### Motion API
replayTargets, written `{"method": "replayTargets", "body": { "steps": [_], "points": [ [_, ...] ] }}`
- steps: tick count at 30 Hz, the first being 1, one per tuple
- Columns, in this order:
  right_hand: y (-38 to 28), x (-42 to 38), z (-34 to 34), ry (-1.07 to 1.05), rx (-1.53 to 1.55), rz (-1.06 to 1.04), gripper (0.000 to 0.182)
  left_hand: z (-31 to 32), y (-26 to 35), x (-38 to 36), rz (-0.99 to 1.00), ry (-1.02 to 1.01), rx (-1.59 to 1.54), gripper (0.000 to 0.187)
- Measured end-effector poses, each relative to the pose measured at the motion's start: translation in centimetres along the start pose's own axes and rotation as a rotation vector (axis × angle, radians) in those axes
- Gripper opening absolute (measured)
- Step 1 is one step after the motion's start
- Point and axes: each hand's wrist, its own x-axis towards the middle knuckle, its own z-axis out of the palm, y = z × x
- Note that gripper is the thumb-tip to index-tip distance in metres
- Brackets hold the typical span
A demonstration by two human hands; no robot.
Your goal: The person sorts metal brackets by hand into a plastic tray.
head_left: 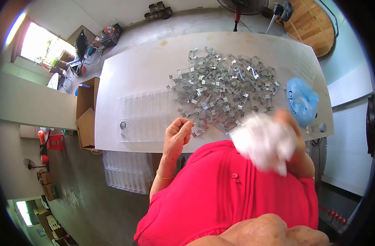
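My left hand (178, 134) is closed at the front edge of the table, thumb pressed against the curled fingers. What it pinches, if anything, is hidden. A small metal bracket (199, 130) lies just beside its fingertips. My right hand (286, 121), smeared by motion, grips a crumpled white cloth (263, 141) in front of my chest. Beyond both hands a wide heap of small shiny metal brackets (226, 88) is spread over the tabletop. Left of the heap lies a clear plastic tray (146, 117) with rows of slots, and a small metal piece (122, 126) sits at its left end.
A tied blue plastic bag (302, 102) rests on the right of the white table (134, 74). Stacked clear trays (128, 172) stand below the front edge. An open cardboard box (87, 115) is at the left. A fan (242, 6) stands behind the table.
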Motion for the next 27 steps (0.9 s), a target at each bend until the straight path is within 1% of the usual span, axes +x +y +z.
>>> {"method": "replayTargets", "body": {
  "steps": [1, 2, 3, 4, 5, 7, 8, 9, 11, 13, 16, 17, 19, 20, 21, 23, 24, 25, 27],
  "points": [
    [-2.3, -1.1, -0.1, -0.126, 0.079, 0.276, 0.022, -0.1, 0.0, 0.1, 0.0, -0.003, -0.001, 0.014],
    [-2.5, -0.8, 2.1, -0.195, 0.005, 0.133, 0.014, -0.1, 0.0, 0.3, -0.004, 0.008, 0.012, 0.015],
    [-1.1, 1.4, 4.6, -0.31, 0.023, -0.182, 0.012, 0.0, -0.1, 0.4, -0.008, 0.017, 0.026, 0.015],
    [-1.7, -0.1, 5.3, -0.308, 0.282, 0.089, 0.013, 0.1, 0.0, 0.5, -0.006, 0.002, 0.023, 0.015],
    [-2.0, 1.3, 5.5, -0.382, 0.32, 0.328, 0.01, 0.2, 0.1, 0.6, -0.015, 0.001, 0.028, 0.014],
    [-0.3, 0.5, 6.9, -0.226, 0.286, 0.035, 0.019, 0.1, 0.4, 0.5, -0.005, 0.0, 0.036, 0.014],
    [0.0, 1.2, 6.5, -0.314, 0.298, 0.032, 0.019, 0.2, 0.4, 0.5, -0.006, -0.005, 0.052, 0.014],
    [0.0, 1.4, 6.6, -0.339, 0.295, 0.035, 0.019, 0.2, 0.4, 0.5, -0.007, -0.005, 0.07, 0.014],
    [0.4, 1.2, 7.2, -0.285, 0.241, 0.049, 0.02, -0.1, 0.2, 0.3, 0.023, -0.002, 0.077, 0.015],
    [0.8, 1.8, 8.0, -0.265, 0.268, 0.053, 0.017, -0.1, 0.3, 0.4, -0.016, -0.032, 0.049, 0.015],
    [1.3, 2.8, 9.1, -0.227, 0.565, 0.161, 0.011, -0.1, 0.1, 0.2, -0.005, -0.028, 0.039, 0.016],
    [0.4, 3.0, 9.7, -0.133, 0.462, 0.262, 0.011, 0.0, 0.1, 0.0, -0.007, -0.028, 0.023, 0.016],
    [1.9, 3.4, 9.5, -0.212, 0.257, 0.244, 0.01, 0.2, 0.0, -0.1, -0.037, -0.032, 0.028, 0.015],
    [2.3, 3.2, 9.2, -0.276, 0.279, 0.328, 0.013, 0.1, -0.4, -0.3, -0.027, -0.028, 0.023, 0.015],
    [2.0, 3.4, 9.0, -0.279, 0.281, 0.32, 0.013, -0.3, -0.4, -0.4, -0.007, -0.011, 0.022, 0.014],
    [1.5, 4.0, 8.8, -0.398, 0.132, 0.294, 0.017, -0.7, -0.5, -0.5, 0.004, -0.008, 0.0, 0.013],
    [1.4, 3.7, 8.7, -0.393, 0.076, 0.282, 0.019, -0.8, -0.5, -0.6, -0.001, -0.004, 0.005, 0.013],
    [1.0, 3.5, 8.4, -0.4, 0.09, 0.286, 0.019, -0.7, -0.7, -0.8, -0.014, 0.004, 0.007, 0.013],
    [0.3, 3.4, 7.6, -0.52, -0.038, 0.403, 0.016, -0.7, -0.6, -0.9, -0.006, 0.028, 0.025, 0.013]
  ]
}}
